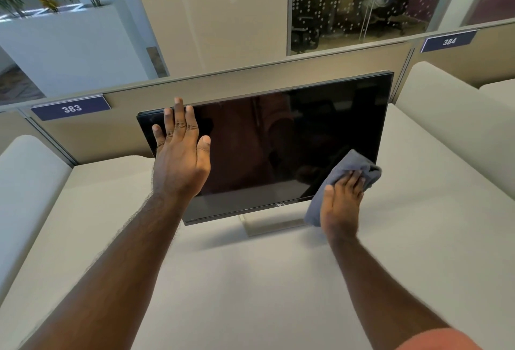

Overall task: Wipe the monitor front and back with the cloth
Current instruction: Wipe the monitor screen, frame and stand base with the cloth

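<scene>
The Dell monitor [278, 149] stands on its slim stand [252, 227] on the pale desk [250, 294], its dark screen facing the person and its back close to the low beige partition [133, 132] that carries the number plates 383 [71, 108] and 384 [449, 41]. The left hand [178, 154] lies flat and spread near the upper left corner of the screen, fingers straight and reaching to the top edge, gripping nothing; it looks to be bracing the panel. The right hand [341, 204] presses the grey cloth [348, 179] against the lower right corner of the screen, fingers laid over the bunched fabric; whether the thumb pinches it cannot be told. The risks, as I judge them, come from this pairing. The bare left palm on the glass is likely to leave fresh prints on a part that then needs wiping again. Pressure low on one corner, on so narrow a stand, could swivel or tip the panel backward toward the partition if the bracing hand slackens. The cloth hangs past the lower bezel and may drag over the stand or slip from under the fingers on a fast stroke. The back is not yet reachable; turning the monitor in that tight gap could knock it against the partition.
</scene>
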The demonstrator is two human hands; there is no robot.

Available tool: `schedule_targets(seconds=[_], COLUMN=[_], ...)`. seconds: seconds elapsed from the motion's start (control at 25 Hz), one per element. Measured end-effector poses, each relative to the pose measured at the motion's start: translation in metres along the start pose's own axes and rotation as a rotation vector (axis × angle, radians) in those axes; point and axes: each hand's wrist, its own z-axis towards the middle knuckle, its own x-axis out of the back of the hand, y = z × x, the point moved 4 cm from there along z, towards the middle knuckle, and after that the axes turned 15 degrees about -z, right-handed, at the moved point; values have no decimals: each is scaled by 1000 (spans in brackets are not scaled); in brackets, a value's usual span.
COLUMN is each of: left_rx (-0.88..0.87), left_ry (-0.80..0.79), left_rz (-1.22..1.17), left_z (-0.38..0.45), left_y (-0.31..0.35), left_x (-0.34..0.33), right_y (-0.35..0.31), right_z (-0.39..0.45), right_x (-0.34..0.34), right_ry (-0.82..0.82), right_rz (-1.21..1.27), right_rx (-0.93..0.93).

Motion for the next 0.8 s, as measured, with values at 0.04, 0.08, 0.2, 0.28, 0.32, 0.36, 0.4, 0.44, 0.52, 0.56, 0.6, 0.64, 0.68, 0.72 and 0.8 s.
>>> schedule_targets(seconds=[0.04, 0.08, 0.2, 0.28, 0.32, 0.36, 0.4, 0.44, 0.52, 0.56, 0.6, 0.64, 0.68, 0.72, 0.8], left_rx=[-2, -4, -5, -8, -11, -12, -13, -14, -16, -16, -16, -16, -17, -19, -26], left_ry=[-3, -4, -10, -16, -18, -20, -21, -23, -23, -25, -26, -25, -23, -20, -18], left_rz=[0, 0, -5, -11, -12, -11, -12, -13, -17, -16, -15, -14, -14, -16, -23], left_z=[0, 1, 2, 4, 6, 7, 7, 8, 9, 10, 10, 11, 11, 11, 12], left_y=[2, 4, 11, 14, 15, 16, 17, 17, 18, 17, 16, 16, 15, 15, 17], left_x=[-1, -2, -6, -7, -7, -7, -7, -7, -7, -7, -6, -6, -5, -5, -5], right_y=[1, -4, -47, -88, -105, -117, -123, -120, -99, -85, -68, -50, -31, -14, 7], right_z=[11, 20, 34, 26, 18, 10, 4, -1, -2, 1, 5, 11, 20, 29, 43], right_x=[10, 21, 54, 63, 61, 56, 49, 42, 31, 28, 25, 24, 25, 28, 36], right_ry=[43, 99, 230, 278, 289, 287, 276, 263, 249, 239, 224, 205, 185, 167, 146], right_rz=[56, 96, 92, 21, -15, -48, -71, -83, -90, -91, -86, -70, -46, -12, 84], right_rx=[18, 48, 221, 419, 516, 586, 616, 611, 546, 495, 426, 337, 238, 139, -2])
